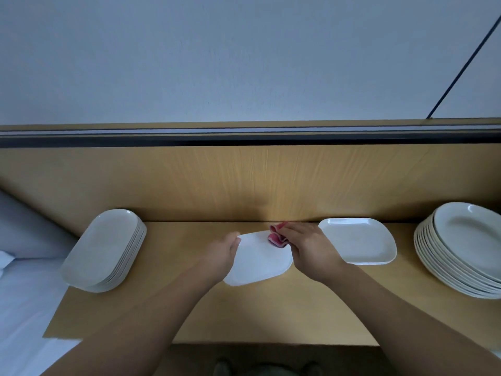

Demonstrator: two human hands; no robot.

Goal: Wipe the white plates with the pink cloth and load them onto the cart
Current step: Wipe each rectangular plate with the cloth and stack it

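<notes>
Pink cloth (278, 238) bunched in right hand (306, 245), left hand (221, 253) gripping plate (260, 260)

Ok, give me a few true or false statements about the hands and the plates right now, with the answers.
1. The right hand holds the pink cloth on the middle plate. True.
2. The left hand hangs free. False: it grips that plate's left edge.
3. A stack of oblong plates sits to the left. True.
4. A cup stands on the single plate to the right of the hands. False: nothing is on it.
5. The far-right stack holds just two plates. False: it holds many more.
</notes>
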